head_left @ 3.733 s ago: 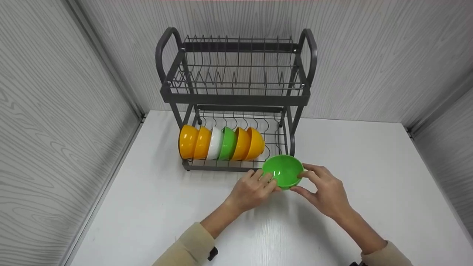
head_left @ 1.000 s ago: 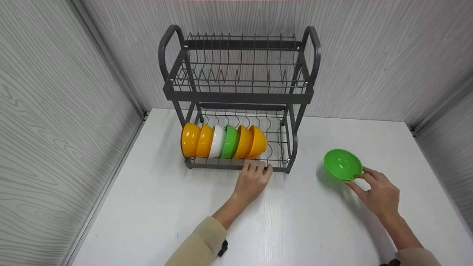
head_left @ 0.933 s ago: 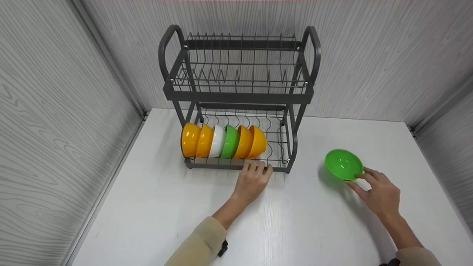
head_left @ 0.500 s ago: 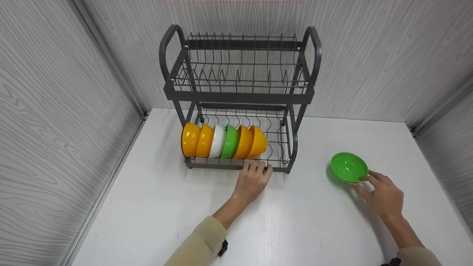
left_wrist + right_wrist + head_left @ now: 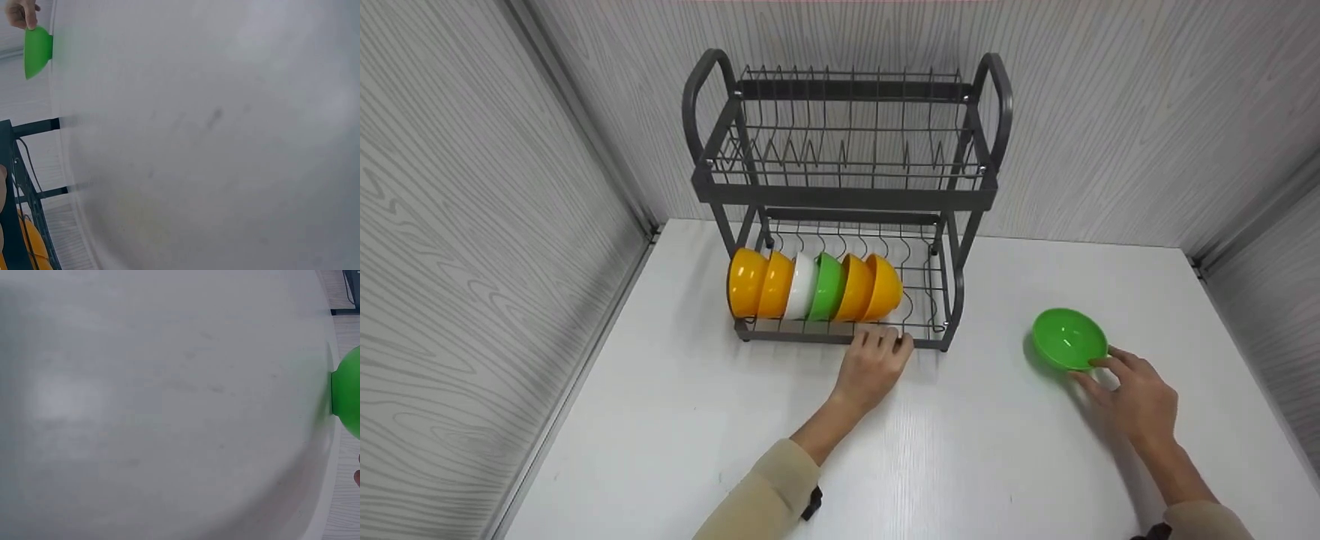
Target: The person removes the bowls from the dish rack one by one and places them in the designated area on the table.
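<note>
Right hand (image 5: 1142, 401) pinches the near-right rim of the loose green bowl (image 5: 1069, 340), its thumb partly lost under the edge; the left hand (image 5: 870, 371) has its fingers bent over the front rail of the dish rack (image 5: 844, 197), thumb and fingertips hidden from above. Grey wood-grained walls (image 5: 457, 225) rise on three sides and run out of view. The white table (image 5: 960, 450) is cut off at the bottom of the head view and fills most of both wrist views, its marks blurred. The two-tier rack shows only a slice to the left wrist, a corner to the right. Beige sleeves (image 5: 761, 491) leave the lower edge. On the lower tier six bowls (image 5: 800, 289) stand on edge, two orange, white, green, two orange, each partly masking another. The loose green bowl sits upright, well right of the rack; its foot, unseen from above, is at or very near the table. A black piece (image 5: 812, 503) at the left cuff is too small to identify.
</note>
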`<state>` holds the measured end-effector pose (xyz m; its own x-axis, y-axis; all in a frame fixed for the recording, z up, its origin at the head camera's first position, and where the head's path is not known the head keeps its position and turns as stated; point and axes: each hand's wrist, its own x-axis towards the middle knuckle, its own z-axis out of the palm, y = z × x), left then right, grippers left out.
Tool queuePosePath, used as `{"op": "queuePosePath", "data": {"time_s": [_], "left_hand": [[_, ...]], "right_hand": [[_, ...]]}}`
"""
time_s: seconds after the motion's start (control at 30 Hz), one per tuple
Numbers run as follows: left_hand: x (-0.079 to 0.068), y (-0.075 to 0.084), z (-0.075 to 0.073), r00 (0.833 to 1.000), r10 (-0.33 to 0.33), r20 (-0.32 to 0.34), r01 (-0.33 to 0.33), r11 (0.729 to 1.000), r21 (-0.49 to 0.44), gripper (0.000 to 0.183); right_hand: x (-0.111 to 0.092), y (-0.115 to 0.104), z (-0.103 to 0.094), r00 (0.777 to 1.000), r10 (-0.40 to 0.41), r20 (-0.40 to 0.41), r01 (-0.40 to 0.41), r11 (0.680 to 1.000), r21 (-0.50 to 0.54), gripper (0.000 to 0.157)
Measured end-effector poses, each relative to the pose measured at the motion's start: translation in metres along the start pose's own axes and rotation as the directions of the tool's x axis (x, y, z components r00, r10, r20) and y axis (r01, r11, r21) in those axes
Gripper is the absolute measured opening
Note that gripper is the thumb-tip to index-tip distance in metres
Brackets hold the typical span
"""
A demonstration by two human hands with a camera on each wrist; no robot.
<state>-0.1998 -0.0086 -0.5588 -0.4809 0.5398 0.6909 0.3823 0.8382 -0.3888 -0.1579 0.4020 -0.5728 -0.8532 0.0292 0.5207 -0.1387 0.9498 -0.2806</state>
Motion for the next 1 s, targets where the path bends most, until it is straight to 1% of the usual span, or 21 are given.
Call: {"op": "queuePosePath", "data": {"time_s": [0.13, 0.23, 0.43, 0.53, 0.63, 0.77, 1.0], "left_hand": [[0.000, 0.000, 0.000, 1.000, 0.001, 0.018, -0.001, 1.000, 0.005, 0.013], [0.000, 0.001, 0.000, 1.000, 0.000, 0.029, 0.000, 1.000, 0.008, 0.013], [0.000, 0.001, -0.001, 0.999, 0.000, 0.036, -0.001, 1.000, 0.012, 0.014], [0.000, 0.001, -0.002, 0.999, 0.003, 0.036, -0.003, 1.000, 0.010, 0.016], [0.000, 0.001, -0.002, 1.000, 0.002, 0.028, -0.002, 1.000, 0.005, 0.017], [0.000, 0.000, 0.000, 1.000, -0.003, 0.008, 0.003, 1.000, -0.010, 0.017], [-0.001, 0.000, -0.003, 0.999, 0.001, 0.032, 0.000, 1.000, -0.009, 0.017]], "right_hand": [[-0.001, -0.003, 0.000, 0.999, 0.041, 0.023, -0.041, 0.999, 0.004, 0.038], [-0.001, -0.005, 0.000, 0.996, 0.076, 0.052, -0.076, 0.997, 0.005, 0.042], [-0.004, -0.011, -0.004, 0.984, 0.140, 0.115, -0.143, 0.990, 0.019, 0.070], [-0.005, -0.015, -0.004, 0.987, 0.139, 0.080, -0.143, 0.988, 0.049, 0.076], [-0.004, -0.021, -0.004, 0.994, 0.110, 0.000, -0.109, 0.990, 0.092, 0.073], [0.001, -0.035, -0.003, 0.994, 0.069, -0.084, -0.059, 0.991, 0.117, 0.068], [0.008, -0.062, 0.004, 0.989, 0.005, -0.150, 0.013, 0.993, 0.119, 0.058]]}}
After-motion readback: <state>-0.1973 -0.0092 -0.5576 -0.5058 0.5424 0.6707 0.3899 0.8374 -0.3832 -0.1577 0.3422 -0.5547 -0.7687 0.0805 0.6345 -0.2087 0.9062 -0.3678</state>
